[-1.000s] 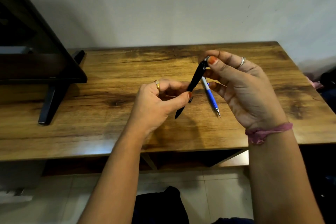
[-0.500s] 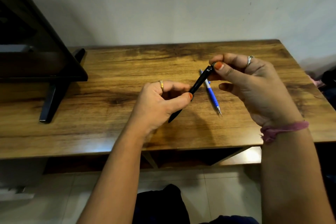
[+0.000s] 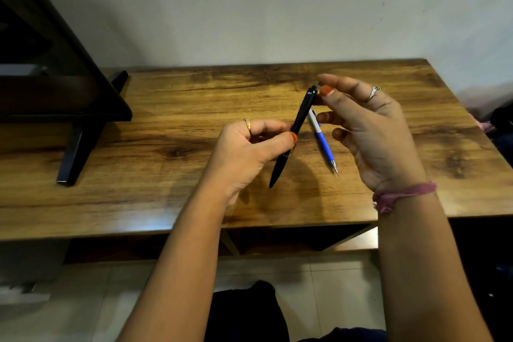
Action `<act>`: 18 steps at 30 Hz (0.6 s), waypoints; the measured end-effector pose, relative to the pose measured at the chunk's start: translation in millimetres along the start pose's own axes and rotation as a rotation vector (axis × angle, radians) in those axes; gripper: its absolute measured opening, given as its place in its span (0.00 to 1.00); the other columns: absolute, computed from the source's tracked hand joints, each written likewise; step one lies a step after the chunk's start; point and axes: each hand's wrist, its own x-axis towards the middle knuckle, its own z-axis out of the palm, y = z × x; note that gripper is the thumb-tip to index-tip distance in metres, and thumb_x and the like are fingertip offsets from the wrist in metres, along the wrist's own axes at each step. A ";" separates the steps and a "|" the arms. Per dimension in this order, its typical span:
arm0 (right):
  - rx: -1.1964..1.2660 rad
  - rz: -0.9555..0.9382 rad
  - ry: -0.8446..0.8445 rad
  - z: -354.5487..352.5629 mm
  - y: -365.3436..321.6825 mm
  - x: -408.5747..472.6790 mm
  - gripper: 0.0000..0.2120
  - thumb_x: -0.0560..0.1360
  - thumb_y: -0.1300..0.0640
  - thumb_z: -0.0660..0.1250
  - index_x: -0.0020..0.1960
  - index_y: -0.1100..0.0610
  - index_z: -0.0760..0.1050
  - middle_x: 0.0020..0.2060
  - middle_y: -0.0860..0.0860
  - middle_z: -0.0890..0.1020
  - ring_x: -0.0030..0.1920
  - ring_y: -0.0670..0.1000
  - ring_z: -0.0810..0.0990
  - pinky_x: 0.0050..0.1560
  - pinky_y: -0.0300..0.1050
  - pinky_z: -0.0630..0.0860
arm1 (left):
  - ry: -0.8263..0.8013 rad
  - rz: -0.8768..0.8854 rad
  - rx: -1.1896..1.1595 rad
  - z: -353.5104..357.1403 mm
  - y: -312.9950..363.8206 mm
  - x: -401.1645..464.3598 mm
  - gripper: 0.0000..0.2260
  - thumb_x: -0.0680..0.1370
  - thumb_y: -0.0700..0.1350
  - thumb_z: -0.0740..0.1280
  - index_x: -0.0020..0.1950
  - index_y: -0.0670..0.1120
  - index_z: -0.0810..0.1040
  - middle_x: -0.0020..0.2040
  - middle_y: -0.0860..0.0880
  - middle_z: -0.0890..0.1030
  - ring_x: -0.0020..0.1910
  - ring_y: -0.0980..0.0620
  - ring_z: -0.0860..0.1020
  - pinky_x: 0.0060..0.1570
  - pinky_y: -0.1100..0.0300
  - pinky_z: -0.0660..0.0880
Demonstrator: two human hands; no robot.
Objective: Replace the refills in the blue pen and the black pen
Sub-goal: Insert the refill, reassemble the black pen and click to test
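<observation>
Your left hand (image 3: 244, 153) grips the black pen (image 3: 294, 133) around its middle, thumb across the barrel and fingers curled behind it, holding it slanted above the table (image 3: 166, 175) with its tip pointing down toward you. Your right hand (image 3: 369, 130) pinches the pen's top end between thumb and forefinger; the other fingers hang loosely curled and hold nothing. The blue pen (image 3: 323, 143) lies flat on the table just beyond the black one, between your hands, its metal tip pointing toward you. A dark monitor stand (image 3: 80, 133) sits at the table's left end.
</observation>
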 end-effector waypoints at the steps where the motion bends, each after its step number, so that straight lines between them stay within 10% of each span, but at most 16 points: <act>1: -0.034 -0.006 0.021 -0.3 2.6 1.4 0.08 0.76 0.63 0.66 0.52 0.54 0.81 0.43 0.50 0.84 0.39 0.42 0.81 0.33 0.31 0.73 | 0.014 -0.017 -0.021 -1.0 -0.3 0.0 0.07 0.72 0.37 0.72 0.43 0.48 0.84 0.34 0.53 0.85 0.35 0.59 0.83 0.32 0.71 0.74; 10: -1.230 -0.232 -0.009 -7.6 38.0 13.9 0.10 0.76 0.58 0.66 0.55 0.50 0.81 0.48 0.51 0.83 0.45 0.51 0.80 0.45 0.43 0.74 | 0.109 -0.116 -0.133 -13.7 -7.9 4.4 0.06 0.71 0.39 0.74 0.41 0.49 0.86 0.42 0.47 0.86 0.42 0.52 0.84 0.44 0.59 0.79; 18: -1.285 -0.058 0.141 10.8 48.8 12.2 0.12 0.75 0.47 0.68 0.50 0.55 0.82 0.43 0.56 0.84 0.46 0.58 0.81 0.43 0.46 0.75 | 0.108 -0.128 -0.096 -12.5 -8.6 3.6 0.06 0.66 0.45 0.76 0.42 0.52 0.86 0.43 0.48 0.86 0.43 0.52 0.84 0.57 0.46 0.77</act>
